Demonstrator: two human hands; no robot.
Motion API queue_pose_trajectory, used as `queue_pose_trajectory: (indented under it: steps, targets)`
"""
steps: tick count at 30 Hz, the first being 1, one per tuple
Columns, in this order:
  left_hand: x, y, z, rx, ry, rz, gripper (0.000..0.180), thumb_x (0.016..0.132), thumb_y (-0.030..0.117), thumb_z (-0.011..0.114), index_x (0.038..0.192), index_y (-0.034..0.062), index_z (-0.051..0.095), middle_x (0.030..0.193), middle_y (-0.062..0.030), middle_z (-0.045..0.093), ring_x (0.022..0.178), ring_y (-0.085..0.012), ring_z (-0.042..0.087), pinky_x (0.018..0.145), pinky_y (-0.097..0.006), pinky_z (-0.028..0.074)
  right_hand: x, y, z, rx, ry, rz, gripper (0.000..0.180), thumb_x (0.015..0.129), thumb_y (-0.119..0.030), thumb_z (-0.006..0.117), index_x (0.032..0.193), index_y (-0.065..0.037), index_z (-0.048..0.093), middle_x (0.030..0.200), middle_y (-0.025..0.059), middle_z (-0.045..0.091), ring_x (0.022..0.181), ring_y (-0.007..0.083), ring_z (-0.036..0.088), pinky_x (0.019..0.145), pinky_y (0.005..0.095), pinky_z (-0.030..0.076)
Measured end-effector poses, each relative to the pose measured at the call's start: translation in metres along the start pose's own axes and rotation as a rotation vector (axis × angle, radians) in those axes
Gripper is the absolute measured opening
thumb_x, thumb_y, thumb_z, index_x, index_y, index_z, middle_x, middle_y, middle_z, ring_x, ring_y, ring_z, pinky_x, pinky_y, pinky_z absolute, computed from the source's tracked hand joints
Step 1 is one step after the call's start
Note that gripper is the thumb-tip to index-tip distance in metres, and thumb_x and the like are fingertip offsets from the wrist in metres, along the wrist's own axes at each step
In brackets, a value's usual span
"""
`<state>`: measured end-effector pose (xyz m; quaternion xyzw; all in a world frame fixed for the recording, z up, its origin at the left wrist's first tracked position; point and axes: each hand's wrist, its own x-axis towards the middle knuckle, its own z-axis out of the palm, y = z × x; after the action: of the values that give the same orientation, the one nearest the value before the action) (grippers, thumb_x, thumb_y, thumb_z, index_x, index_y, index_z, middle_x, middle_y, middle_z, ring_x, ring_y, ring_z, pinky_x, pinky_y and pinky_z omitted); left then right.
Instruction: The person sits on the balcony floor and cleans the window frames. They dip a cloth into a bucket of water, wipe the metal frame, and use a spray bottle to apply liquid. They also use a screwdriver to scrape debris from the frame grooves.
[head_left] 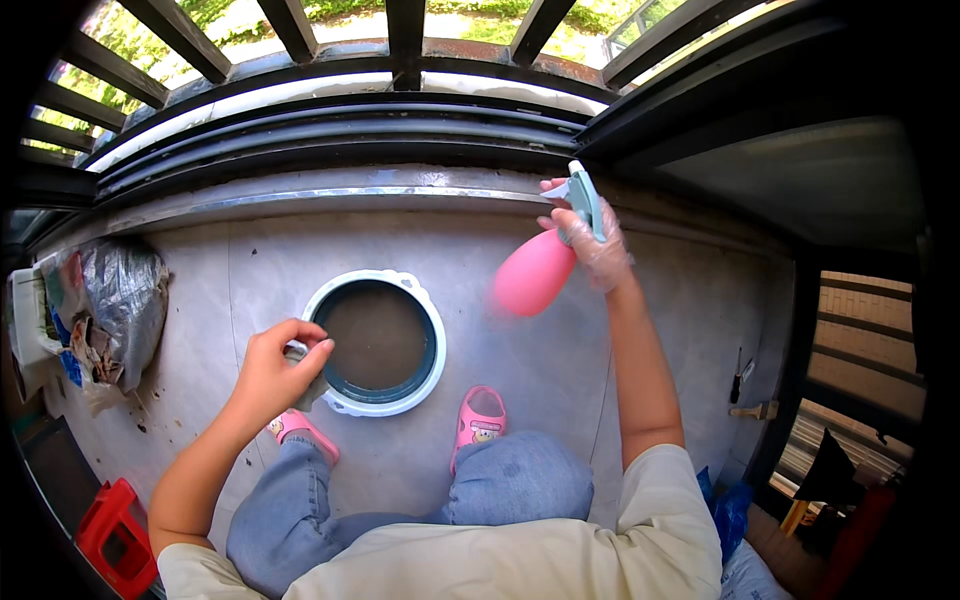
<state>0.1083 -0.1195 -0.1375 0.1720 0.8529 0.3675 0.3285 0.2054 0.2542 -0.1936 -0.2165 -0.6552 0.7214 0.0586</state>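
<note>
My right hand (603, 245), in a clear plastic glove, grips a spray bottle (535, 275) by its neck. The bottle has a pink rounded body, a blue-grey trigger head and a white nozzle; it is held tilted in front of the window ledge. My left hand (283, 368) is bare, its thumb and fingers closed on a small grey-green cloth (311, 392), mostly hidden under the palm. Right beside that hand, a round basin (437, 330) with a white rim and dark teal inside stands on the floor. Murky grey-brown water (375, 333) fills part of it.
Ahead runs a window ledge (330, 195) below dark bars. Plastic bags (125, 300) lie at the left, a red plastic stool-like object (117, 540) at lower left. A brush (755, 410) and a screwdriver (736, 385) rest by the right wall. My feet wear pink clogs (480, 425).
</note>
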Motion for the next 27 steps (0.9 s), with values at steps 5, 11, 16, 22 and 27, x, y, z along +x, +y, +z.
queue_pose_trajectory:
  steps: [5, 11, 16, 22, 27]
  targets:
    - [-0.025, -0.040, 0.002, -0.158, 0.068, -0.179, 0.015, 0.080, 0.011, 0.062, 0.086, -0.0024, 0.063, 0.076, -0.0056, 0.063, 0.072, -0.0104, 0.058, 0.067, -0.025, 0.046, 0.021, -0.005, -0.032, 0.111, 0.015, 0.132, 0.034, 0.080, -0.005, 0.051, 0.114, -0.003, 0.051, 0.113, 0.0084, 0.053, 0.105, 0.0186, 0.051, 0.090, 0.0380, 0.048]
    - [-0.032, -0.063, 0.006, -0.328, 0.088, -0.323, 0.015, 0.083, 0.011, 0.060, 0.088, -0.0023, 0.062, 0.076, -0.0041, 0.063, 0.072, -0.0082, 0.057, 0.067, -0.023, 0.046, 0.031, -0.022, -0.031, -0.043, -0.002, 0.278, 0.025, 0.079, -0.004, 0.051, 0.104, -0.002, 0.054, 0.101, 0.0096, 0.057, 0.100, 0.0204, 0.055, 0.088, 0.0372, 0.049]
    - [-0.031, -0.060, 0.005, -0.340, 0.074, -0.306, 0.015, 0.083, 0.012, 0.060, 0.088, -0.0019, 0.062, 0.076, -0.0035, 0.062, 0.072, -0.0079, 0.057, 0.067, -0.023, 0.045, 0.040, -0.033, -0.022, -0.016, 0.142, 0.421, 0.023, 0.075, -0.002, 0.052, 0.098, 0.001, 0.055, 0.089, 0.0108, 0.059, 0.083, 0.0209, 0.060, 0.078, 0.0341, 0.053]
    - [-0.029, -0.059, 0.005, -0.341, 0.037, -0.312, 0.015, 0.084, 0.012, 0.060, 0.089, -0.0019, 0.062, 0.076, -0.0034, 0.062, 0.073, -0.0080, 0.056, 0.068, -0.023, 0.045, 0.050, -0.050, -0.013, -0.014, 0.206, 0.547, 0.024, 0.068, 0.003, 0.053, 0.093, 0.002, 0.052, 0.080, 0.0113, 0.058, 0.072, 0.0206, 0.061, 0.069, 0.0341, 0.056]
    - [-0.028, -0.059, 0.005, -0.356, 0.032, -0.297, 0.015, 0.084, 0.012, 0.060, 0.089, -0.0019, 0.062, 0.077, -0.0036, 0.062, 0.073, -0.0081, 0.056, 0.068, -0.023, 0.045, 0.054, -0.048, -0.020, -0.051, 0.197, 0.586, 0.026, 0.072, 0.002, 0.049, 0.098, 0.004, 0.051, 0.088, 0.0157, 0.059, 0.078, 0.0257, 0.064, 0.074, 0.0393, 0.056]
